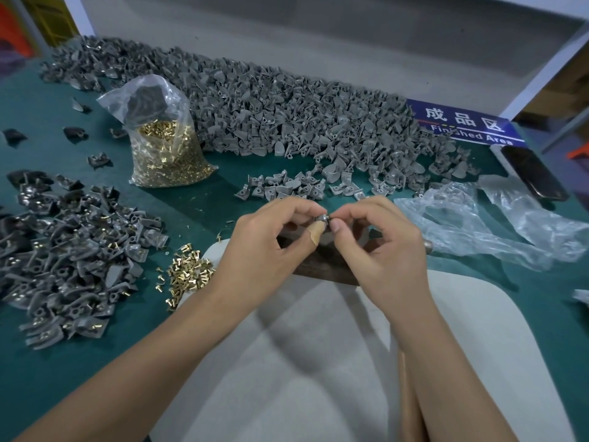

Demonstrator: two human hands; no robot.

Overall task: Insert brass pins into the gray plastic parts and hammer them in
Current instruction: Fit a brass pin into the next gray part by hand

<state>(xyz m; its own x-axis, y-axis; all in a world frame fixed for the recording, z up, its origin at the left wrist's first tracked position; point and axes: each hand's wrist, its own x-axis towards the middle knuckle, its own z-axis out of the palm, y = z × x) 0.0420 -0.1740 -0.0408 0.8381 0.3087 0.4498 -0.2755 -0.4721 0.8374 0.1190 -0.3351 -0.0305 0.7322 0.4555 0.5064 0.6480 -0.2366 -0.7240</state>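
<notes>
Head view: we pinch one gray part (pixel 321 218) between left hand (pixel 271 247) and right hand (pixel 379 247); pinned pile (pixel 73 275) near left, far heap (pixel 287 122) unpinned.

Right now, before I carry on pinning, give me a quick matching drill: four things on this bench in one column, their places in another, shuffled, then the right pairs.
Things:
1. bag of brass pins
2. loose brass pins
3. blue sign
4. crumpled clear plastic

Places:
A. far right edge of the big gray heap
B. standing upright, left of centre, in front of the heap
C. right of the right hand
D. on the green mat beside the left wrist

Pairs: 1-B, 2-D, 3-A, 4-C
</notes>
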